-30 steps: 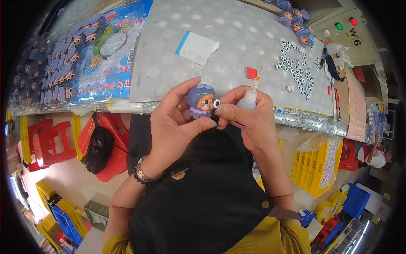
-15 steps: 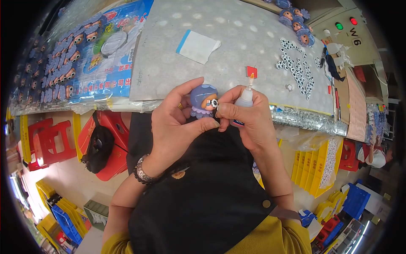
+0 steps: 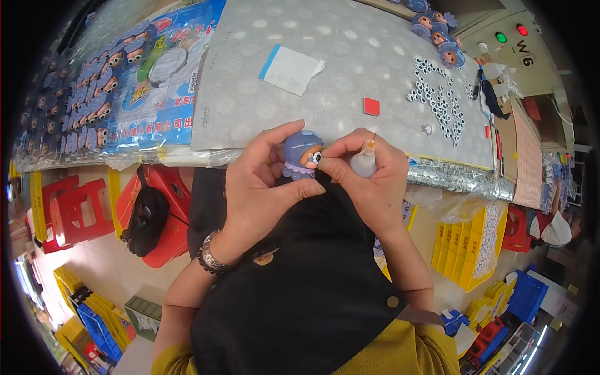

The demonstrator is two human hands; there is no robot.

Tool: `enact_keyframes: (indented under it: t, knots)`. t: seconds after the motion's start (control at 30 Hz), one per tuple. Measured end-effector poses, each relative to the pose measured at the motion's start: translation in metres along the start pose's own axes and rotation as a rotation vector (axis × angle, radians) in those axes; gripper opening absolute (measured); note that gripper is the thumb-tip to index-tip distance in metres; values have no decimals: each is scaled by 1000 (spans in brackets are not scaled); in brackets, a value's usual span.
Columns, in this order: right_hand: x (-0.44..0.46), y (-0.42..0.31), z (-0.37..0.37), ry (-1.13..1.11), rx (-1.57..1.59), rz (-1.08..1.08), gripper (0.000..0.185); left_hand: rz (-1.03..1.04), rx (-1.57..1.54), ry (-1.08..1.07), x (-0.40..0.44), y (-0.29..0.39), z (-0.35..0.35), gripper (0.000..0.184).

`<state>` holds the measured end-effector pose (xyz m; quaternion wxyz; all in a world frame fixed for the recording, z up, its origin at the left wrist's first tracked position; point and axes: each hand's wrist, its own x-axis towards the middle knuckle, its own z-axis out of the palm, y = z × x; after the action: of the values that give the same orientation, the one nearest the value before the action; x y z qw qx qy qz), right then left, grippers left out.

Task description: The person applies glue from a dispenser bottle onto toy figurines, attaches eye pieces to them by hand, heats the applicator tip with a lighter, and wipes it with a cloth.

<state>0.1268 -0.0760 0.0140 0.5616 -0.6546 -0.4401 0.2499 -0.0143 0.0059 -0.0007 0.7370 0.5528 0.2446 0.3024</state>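
My left hand (image 3: 259, 184) is wrapped round a small figure (image 3: 301, 147) with a purple hood and frilled collar, its face turned right. A black-and-white eye piece (image 3: 317, 157) sits against the face. My right hand (image 3: 369, 181) touches that eye with thumb and forefinger. The same hand holds a translucent glue bottle (image 3: 363, 164) in its palm, its thin needle tip upward. Just beyond the hands lies a red square (image 3: 371, 106) on the grey mat (image 3: 350, 69).
Many loose eye pieces (image 3: 437, 94) lie on the mat's right side. More figures (image 3: 440, 39) lie at the back right, and rows of figures (image 3: 90, 100) stand at the left. A torn white sheet (image 3: 292, 69) lies mid-mat. Yellow crates (image 3: 462, 247) and a red stool (image 3: 165, 234) are below the table.
The eye piece, earlier held apart from the figure by my right fingers, now rests against its face. The glue bottle has shifted lower within my right hand, its tip away from the red square.
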Motion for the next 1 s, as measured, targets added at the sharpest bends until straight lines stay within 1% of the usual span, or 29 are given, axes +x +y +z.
enact_keyframes:
  t: [0.03,0.13,0.2,0.27,0.3,0.53,0.73,0.83,0.93,0.97,1.0]
  knots:
    - [0,1,0,0,1,-1,7,8,3,-9,0,0,0,72]
    - [2,4,-2,1,-121,-317,11,8,-3,-24,-1,1,-1,72]
    - [0,5,-2,10,-133,-352,13,7,-6,-34,-1,0,-1,72]
    - [-1,5,-2,27,-157,-420,17,96,51,-54,-2,-3,-3,69]
    - [-2,5,-2,28,-158,-420,17,140,80,-64,-1,-4,-3,68]
    - [-5,5,-4,23,-271,-519,18,219,170,-67,-2,-4,-5,69]
    - [-7,4,-2,57,-281,-525,18,302,257,-39,-2,-5,-7,70]
    - [-8,2,-1,91,-297,-520,18,331,413,-30,-3,-2,-8,70]
    - [-8,0,-2,53,-308,-416,16,307,405,-24,-2,-2,-7,69]
    - [-7,-1,-3,54,-308,-414,16,295,401,-20,-2,-2,-7,69]
    - [-4,-1,-5,20,-257,-368,15,293,400,-21,-2,-2,-6,69]
